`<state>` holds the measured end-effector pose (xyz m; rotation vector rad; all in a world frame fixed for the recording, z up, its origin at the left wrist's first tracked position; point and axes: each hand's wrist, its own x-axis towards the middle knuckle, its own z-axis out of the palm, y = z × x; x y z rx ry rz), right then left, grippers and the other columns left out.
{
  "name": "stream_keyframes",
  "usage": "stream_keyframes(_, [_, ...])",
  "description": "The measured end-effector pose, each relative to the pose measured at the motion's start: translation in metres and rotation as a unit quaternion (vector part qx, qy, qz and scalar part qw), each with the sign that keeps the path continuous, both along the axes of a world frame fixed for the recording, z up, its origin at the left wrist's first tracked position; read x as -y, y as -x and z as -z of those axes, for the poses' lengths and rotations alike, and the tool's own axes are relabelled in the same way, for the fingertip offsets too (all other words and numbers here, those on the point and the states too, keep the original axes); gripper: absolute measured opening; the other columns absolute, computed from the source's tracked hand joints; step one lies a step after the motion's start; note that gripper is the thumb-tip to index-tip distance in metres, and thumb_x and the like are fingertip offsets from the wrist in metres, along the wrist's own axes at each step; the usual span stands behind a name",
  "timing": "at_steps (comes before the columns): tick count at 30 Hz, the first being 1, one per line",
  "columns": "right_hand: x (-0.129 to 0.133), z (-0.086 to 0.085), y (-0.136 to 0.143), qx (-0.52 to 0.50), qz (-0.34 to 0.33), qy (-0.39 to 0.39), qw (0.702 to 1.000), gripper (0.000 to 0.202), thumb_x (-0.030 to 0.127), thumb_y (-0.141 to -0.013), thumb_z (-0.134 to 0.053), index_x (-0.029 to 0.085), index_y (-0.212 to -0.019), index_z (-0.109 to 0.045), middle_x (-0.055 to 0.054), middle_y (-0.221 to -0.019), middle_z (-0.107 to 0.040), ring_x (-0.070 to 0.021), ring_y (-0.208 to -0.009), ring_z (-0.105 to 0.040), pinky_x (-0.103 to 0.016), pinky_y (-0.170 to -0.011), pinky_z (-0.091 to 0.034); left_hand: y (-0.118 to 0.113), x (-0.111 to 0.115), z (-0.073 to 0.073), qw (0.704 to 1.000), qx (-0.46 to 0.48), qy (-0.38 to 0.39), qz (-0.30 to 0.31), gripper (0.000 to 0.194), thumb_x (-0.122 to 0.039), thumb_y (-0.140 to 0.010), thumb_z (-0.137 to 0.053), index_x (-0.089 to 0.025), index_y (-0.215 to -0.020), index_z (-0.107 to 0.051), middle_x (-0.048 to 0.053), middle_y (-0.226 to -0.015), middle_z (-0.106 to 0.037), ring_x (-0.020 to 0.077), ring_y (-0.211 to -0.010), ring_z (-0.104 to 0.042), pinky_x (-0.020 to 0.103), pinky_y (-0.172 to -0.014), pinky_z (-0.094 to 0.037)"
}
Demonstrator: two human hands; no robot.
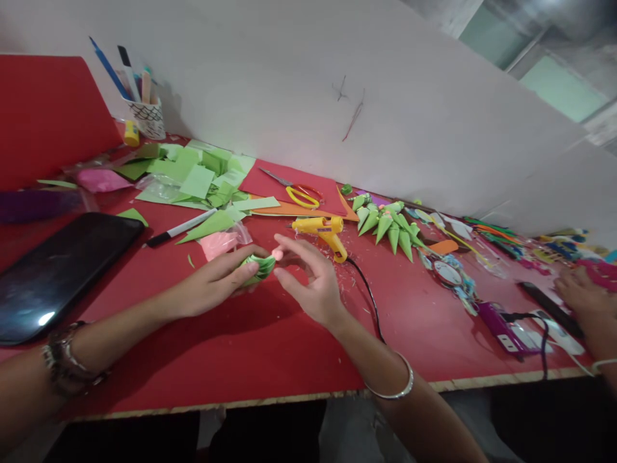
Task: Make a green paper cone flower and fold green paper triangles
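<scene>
My left hand is closed around a small green paper piece with layered folds, held above the red table; the fingers partly cover it. A small pink ball sits at the right end of this piece. My right hand is beside it, thumb and index finger curved and apart on either side of the ball. Behind my left hand lies a plastic bag of pink material. A yellow glue gun lies just beyond my right hand, its black cord running toward the table's front edge.
Scissors and green paper sheets lie at the back. Green paper cones stand clustered right of the glue gun. A black tablet-like object is at left, a purple power strip at right. Another person's hand is far right.
</scene>
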<state>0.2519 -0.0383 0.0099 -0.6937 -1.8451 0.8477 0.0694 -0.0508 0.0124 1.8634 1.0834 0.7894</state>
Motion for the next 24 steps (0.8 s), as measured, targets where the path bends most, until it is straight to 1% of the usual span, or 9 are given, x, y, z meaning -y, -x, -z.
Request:
stream_keyframes(3, [0.000,0.001,0.000,0.024,-0.008,0.003,1.000,0.041,0.022,-0.081,-0.054,0.031,-0.121,-0.050,-0.002,-0.107,-0.056,-0.0149,-0.093,-0.056,-0.033,-0.083,-0.051,0.000,-0.001,0.002,0.997,0.042,0.057,-0.040,0.046,-0.054,-0.087,-0.027,-0.023,-0.106,-0.054,0.003,-0.080,-0.062,0.0148,-0.069,-0.058,0.026,-0.061,-0.050])
stream_keyframes(7, [-0.001,0.005,0.000,0.025,-0.015,0.035,0.999,0.058,0.023,-0.079,-0.057,0.034,-0.132,-0.035,-0.004,-0.120,-0.050,-0.0156,-0.095,-0.055,-0.034,-0.083,-0.051,-0.001,-0.005,0.002,0.990,0.055,0.108,-0.073,0.055,-0.057,-0.087,-0.021,-0.019,-0.095,-0.060,0.002,-0.066,-0.059,0.0147,-0.060,-0.055,0.027,-0.058,-0.050])
stream_keyframes(10, [-0.003,0.011,0.001,0.027,-0.015,0.071,0.997,0.064,0.028,-0.075,-0.062,0.031,-0.132,-0.033,-0.005,-0.123,-0.049,-0.0170,-0.099,-0.054,-0.035,-0.084,-0.051,-0.002,-0.006,-0.003,0.987,0.044,0.124,-0.096,0.056,-0.055,-0.087,-0.022,-0.017,-0.093,-0.062,0.003,-0.072,-0.064,0.0177,-0.068,-0.058,0.030,-0.066,-0.051])
stream_keyframes(12, [-0.004,0.015,0.002,0.035,-0.011,0.100,0.994,0.063,0.033,-0.073,-0.065,0.028,-0.130,-0.037,-0.006,-0.122,-0.049,-0.0186,-0.101,-0.054,-0.036,-0.086,-0.050,-0.003,-0.006,-0.005,0.988,0.026,0.120,-0.096,0.053,-0.055,-0.086,-0.026,-0.018,-0.104,-0.060,0.004,-0.083,-0.066,0.0201,-0.078,-0.060,0.032,-0.074,-0.050])
stream_keyframes(14, [-0.005,0.019,0.004,0.043,-0.013,0.129,0.991,0.059,0.036,-0.072,-0.065,0.026,-0.126,-0.042,-0.006,-0.117,-0.052,-0.0192,-0.100,-0.055,-0.037,-0.087,-0.049,-0.001,-0.005,-0.004,0.991,-0.003,0.098,-0.086,0.052,-0.054,-0.083,-0.034,-0.021,-0.119,-0.052,0.005,-0.104,-0.064,0.0228,-0.096,-0.057,0.034,-0.085,-0.047])
stream_keyframes(16, [-0.006,0.021,0.005,0.030,-0.020,0.157,0.987,0.056,0.037,-0.074,-0.063,0.025,-0.124,-0.043,-0.006,-0.114,-0.055,-0.0191,-0.100,-0.056,-0.037,-0.089,-0.048,0.001,-0.005,-0.001,0.996,-0.030,0.067,-0.056,0.055,-0.052,-0.082,-0.041,-0.024,-0.130,-0.041,0.005,-0.126,-0.053,0.0245,-0.114,-0.047,0.034,-0.094,-0.041])
stream_keyframes(18, [-0.007,0.021,0.006,0.004,-0.025,0.178,0.984,0.055,0.036,-0.076,-0.061,0.025,-0.126,-0.041,-0.006,-0.116,-0.054,-0.0189,-0.103,-0.055,-0.036,-0.089,-0.049,0.003,-0.006,0.003,0.999,-0.039,0.036,-0.007,0.057,-0.049,-0.084,-0.041,-0.026,-0.136,-0.031,0.004,-0.135,-0.044,0.0235,-0.122,-0.040,0.033,-0.097,-0.038])
stream_keyframes(21, [-0.007,0.019,0.006,-0.012,-0.018,0.177,0.984,0.049,0.036,-0.076,-0.059,0.025,-0.122,-0.045,-0.005,-0.115,-0.055,-0.0185,-0.101,-0.056,-0.035,-0.087,-0.049,0.003,-0.007,0.006,0.999,-0.034,0.013,0.034,0.056,-0.044,-0.086,-0.042,-0.025,-0.137,-0.026,0.006,-0.130,-0.048,0.0208,-0.113,-0.048,0.030,-0.093,-0.041])
stream_keyframes(24, [-0.005,0.015,0.005,0.004,0.005,0.139,0.990,0.036,0.035,-0.075,-0.060,0.023,-0.109,-0.053,-0.005,-0.109,-0.057,-0.0183,-0.098,-0.056,-0.035,-0.088,-0.048,0.001,-0.008,0.005,0.999,-0.037,0.015,0.027,0.053,-0.043,-0.084,-0.045,-0.021,-0.131,-0.033,0.007,-0.116,-0.057,0.0189,-0.098,-0.055,0.029,-0.084,-0.045])
